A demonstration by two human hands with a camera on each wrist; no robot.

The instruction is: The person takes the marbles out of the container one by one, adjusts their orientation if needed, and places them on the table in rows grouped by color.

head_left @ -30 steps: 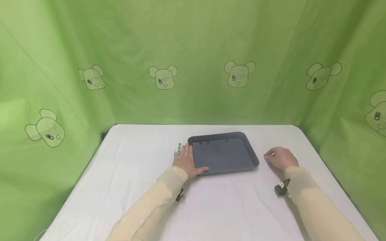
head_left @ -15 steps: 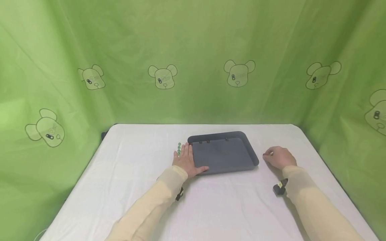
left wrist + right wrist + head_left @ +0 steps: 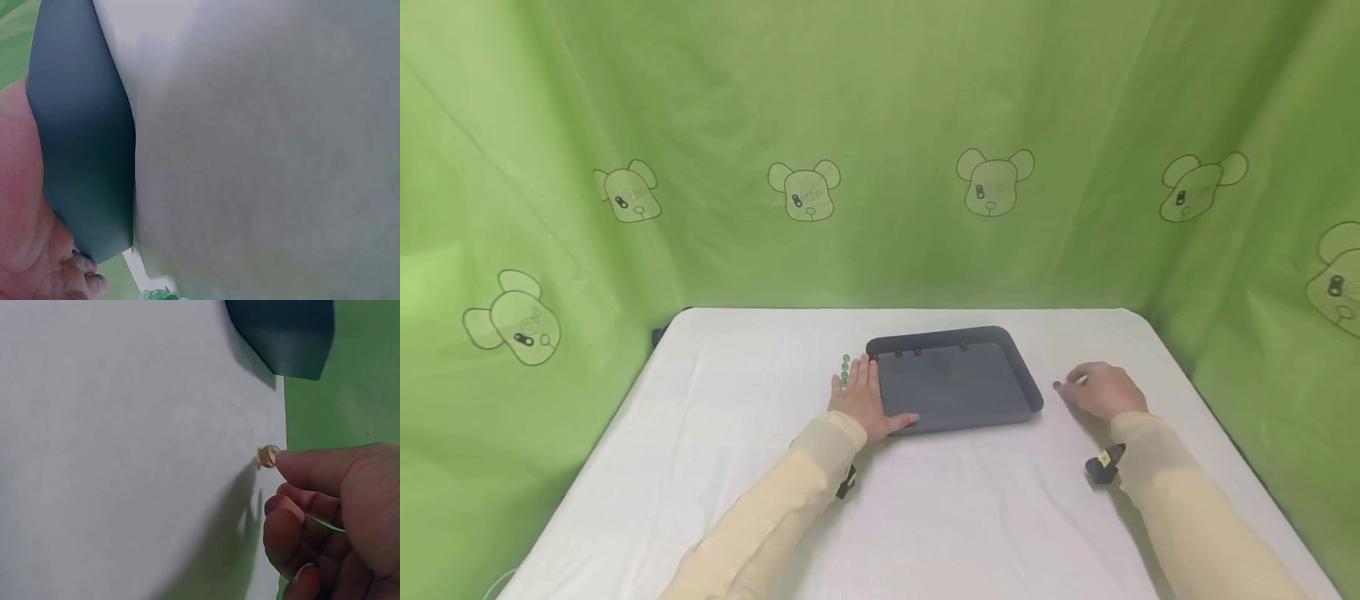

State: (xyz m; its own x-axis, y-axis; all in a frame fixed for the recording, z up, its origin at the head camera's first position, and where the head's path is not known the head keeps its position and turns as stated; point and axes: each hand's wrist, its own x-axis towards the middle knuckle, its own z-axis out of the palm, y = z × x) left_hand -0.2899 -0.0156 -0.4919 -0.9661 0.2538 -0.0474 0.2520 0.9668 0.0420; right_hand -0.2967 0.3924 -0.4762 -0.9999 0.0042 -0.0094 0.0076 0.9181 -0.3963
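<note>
My left hand (image 3: 863, 400) lies with straight fingers on the left rim of a dark grey tray (image 3: 955, 387), its thumb over the near edge. Beside its fingertips is a short row of green glass marbles (image 3: 846, 367) on the cloth. Right of the tray, a reddish marble (image 3: 1057, 385) sits on the table just ahead of my right hand (image 3: 1105, 390). The right wrist view shows this marble (image 3: 267, 456) as clear glass with orange and white swirls; the thumb tip overlaps its edge. The other fingers curl loosely, apart from it.
Inside the tray, several small dark and brownish marbles (image 3: 917, 352) lie along the far wall. A white cloth (image 3: 970, 517) covers the table. Green curtains (image 3: 895, 250) with bear-head outlines enclose its back and sides.
The right hand first shifts slightly left, then draws back right, leaving the reddish marble in plain sight by the fingertips. Left hand and tray stay put.
</note>
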